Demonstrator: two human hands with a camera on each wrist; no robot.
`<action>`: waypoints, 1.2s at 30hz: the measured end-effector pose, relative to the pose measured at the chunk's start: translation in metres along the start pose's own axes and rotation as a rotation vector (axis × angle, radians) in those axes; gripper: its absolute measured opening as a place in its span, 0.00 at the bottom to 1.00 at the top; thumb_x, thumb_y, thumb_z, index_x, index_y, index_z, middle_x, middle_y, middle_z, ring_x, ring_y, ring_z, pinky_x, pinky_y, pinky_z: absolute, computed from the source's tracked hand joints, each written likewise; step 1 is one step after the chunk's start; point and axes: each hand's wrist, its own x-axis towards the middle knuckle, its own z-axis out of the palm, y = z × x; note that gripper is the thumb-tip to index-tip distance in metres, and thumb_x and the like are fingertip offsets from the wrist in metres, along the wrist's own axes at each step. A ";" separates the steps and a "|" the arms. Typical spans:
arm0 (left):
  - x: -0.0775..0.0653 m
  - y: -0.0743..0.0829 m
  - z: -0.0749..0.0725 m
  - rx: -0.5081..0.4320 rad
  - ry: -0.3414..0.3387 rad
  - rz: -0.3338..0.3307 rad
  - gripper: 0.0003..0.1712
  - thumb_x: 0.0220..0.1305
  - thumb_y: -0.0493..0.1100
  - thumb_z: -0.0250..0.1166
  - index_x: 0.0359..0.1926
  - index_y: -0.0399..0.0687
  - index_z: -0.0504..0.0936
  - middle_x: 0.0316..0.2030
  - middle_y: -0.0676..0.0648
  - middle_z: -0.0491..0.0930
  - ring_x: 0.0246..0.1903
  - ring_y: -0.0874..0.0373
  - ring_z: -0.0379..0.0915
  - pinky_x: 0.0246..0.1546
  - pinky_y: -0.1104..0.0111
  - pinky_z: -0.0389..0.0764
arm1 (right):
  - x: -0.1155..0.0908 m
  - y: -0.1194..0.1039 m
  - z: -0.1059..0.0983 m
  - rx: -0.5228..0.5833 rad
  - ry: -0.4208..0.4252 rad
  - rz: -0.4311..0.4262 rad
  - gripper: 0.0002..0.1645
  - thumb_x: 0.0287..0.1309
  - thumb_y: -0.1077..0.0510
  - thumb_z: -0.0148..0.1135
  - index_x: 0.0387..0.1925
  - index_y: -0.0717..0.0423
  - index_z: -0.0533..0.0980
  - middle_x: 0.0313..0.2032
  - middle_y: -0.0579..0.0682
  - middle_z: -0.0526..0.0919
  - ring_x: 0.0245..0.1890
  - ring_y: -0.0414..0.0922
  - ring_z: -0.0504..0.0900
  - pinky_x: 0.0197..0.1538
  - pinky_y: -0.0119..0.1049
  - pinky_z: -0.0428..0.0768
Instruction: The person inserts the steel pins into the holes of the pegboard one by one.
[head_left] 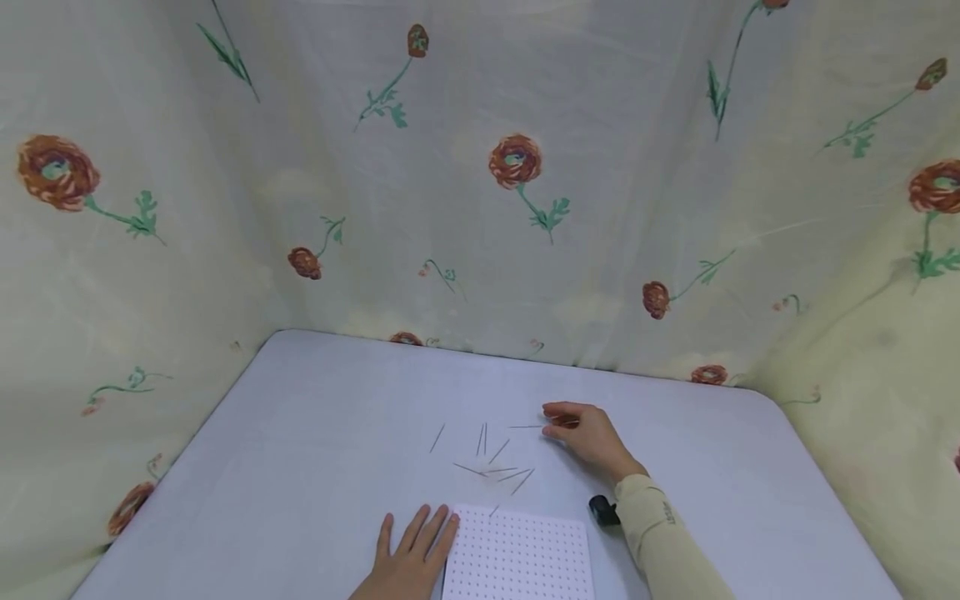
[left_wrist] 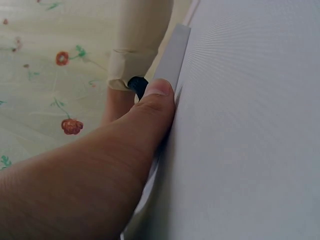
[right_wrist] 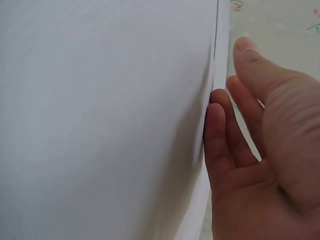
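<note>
My left hand (head_left: pixel 411 557) lies with spread fingers on the white table, its fingertips at the left edge of a white board (head_left: pixel 517 546) dotted with rows of small holes. In the left wrist view, the thumb (left_wrist: pixel 152 107) is against the board's pale side (left_wrist: pixel 172 57). Beyond the board, my right hand (head_left: pixel 592 435) reaches low over the tabletop, thumb and fingers apart with nothing seen between them. Its fingertips are right at the end of a thin, dark needle-like stick (head_left: pixel 525 427). In the right wrist view, the right hand's fingers (right_wrist: pixel 217 135) are loosely bent against the table surface.
Several similar thin sticks (head_left: pixel 498 451) lie scattered between the hands, one at the board's top edge. A small black object (head_left: pixel 603 510) sits by the right sleeve (head_left: pixel 660 525). Flower-patterned cloth (head_left: pixel 465 167) hangs around the white table (head_left: pixel 322 417).
</note>
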 end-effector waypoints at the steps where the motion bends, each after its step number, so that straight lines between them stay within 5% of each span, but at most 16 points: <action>1: 0.000 0.000 0.000 0.006 0.003 0.000 0.66 0.53 0.84 0.57 0.79 0.45 0.54 0.78 0.41 0.57 0.76 0.39 0.53 0.67 0.27 0.50 | 0.000 0.000 0.000 -0.007 0.001 0.001 0.24 0.59 0.54 0.75 0.57 0.50 0.83 0.51 0.49 0.89 0.49 0.45 0.86 0.56 0.44 0.82; 18: 0.000 0.000 -0.002 0.042 0.015 0.013 0.66 0.54 0.84 0.56 0.79 0.44 0.54 0.78 0.40 0.57 0.76 0.39 0.53 0.66 0.28 0.52 | 0.008 0.003 0.005 -0.115 -0.016 -0.063 0.20 0.58 0.52 0.75 0.53 0.48 0.86 0.49 0.46 0.88 0.49 0.44 0.84 0.56 0.44 0.81; 36: -0.001 -0.001 0.001 0.031 0.022 0.019 0.66 0.55 0.84 0.57 0.79 0.43 0.54 0.78 0.40 0.57 0.76 0.39 0.53 0.66 0.28 0.52 | 0.014 -0.005 0.010 -0.161 -0.026 -0.003 0.12 0.59 0.56 0.74 0.45 0.49 0.88 0.43 0.46 0.88 0.48 0.46 0.83 0.57 0.47 0.80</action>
